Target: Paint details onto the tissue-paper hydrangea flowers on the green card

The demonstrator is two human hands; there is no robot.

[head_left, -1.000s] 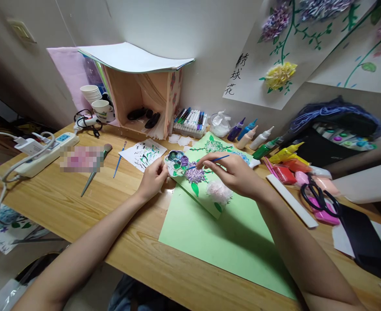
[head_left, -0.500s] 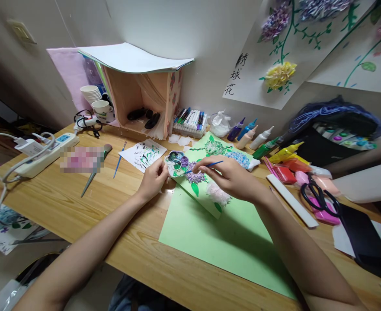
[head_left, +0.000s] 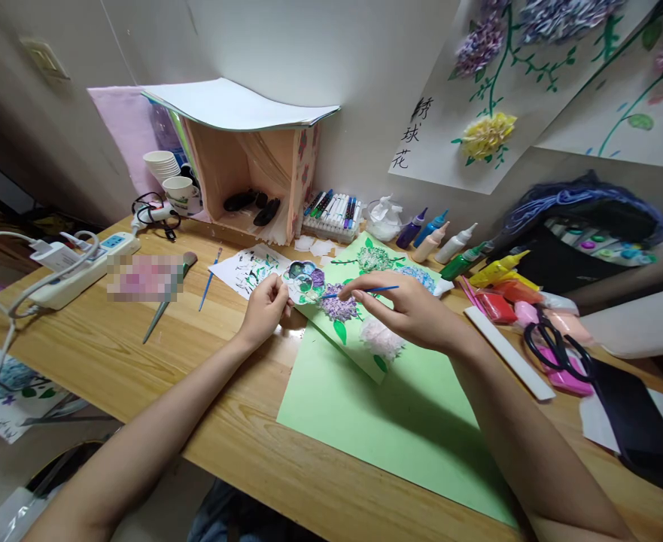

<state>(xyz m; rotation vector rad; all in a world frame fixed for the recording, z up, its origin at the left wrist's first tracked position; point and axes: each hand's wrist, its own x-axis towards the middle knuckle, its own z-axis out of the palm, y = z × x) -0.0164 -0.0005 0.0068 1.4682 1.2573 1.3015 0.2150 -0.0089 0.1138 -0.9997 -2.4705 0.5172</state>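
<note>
My left hand (head_left: 266,307) pinches the near left edge of a small round paint palette (head_left: 304,281) smeared with green and purple. In my right hand (head_left: 390,305) is a thin blue paintbrush (head_left: 384,289), its tip pointing left at the palette's right side. Whether the tip touches paint I cannot tell. Beneath both lies a narrow green sheet (head_left: 359,354) with raised green, blue, purple and pale pink flowers and painted leaves. It rests on a larger green sheet (head_left: 376,444). A paint-marked white paper (head_left: 241,275) lies left of the palette.
On the left are a power strip (head_left: 83,275), a large brush (head_left: 165,309) and another blue brush (head_left: 210,279). A box of markers (head_left: 331,214) and paint bottles (head_left: 433,241) stand at the back. Black scissors (head_left: 557,350) and a phone (head_left: 641,421) lie right.
The palette in my left hand has shifted slightly left and tilted. My right hand and brush have moved slightly right. The camera view has shifted a little.
</note>
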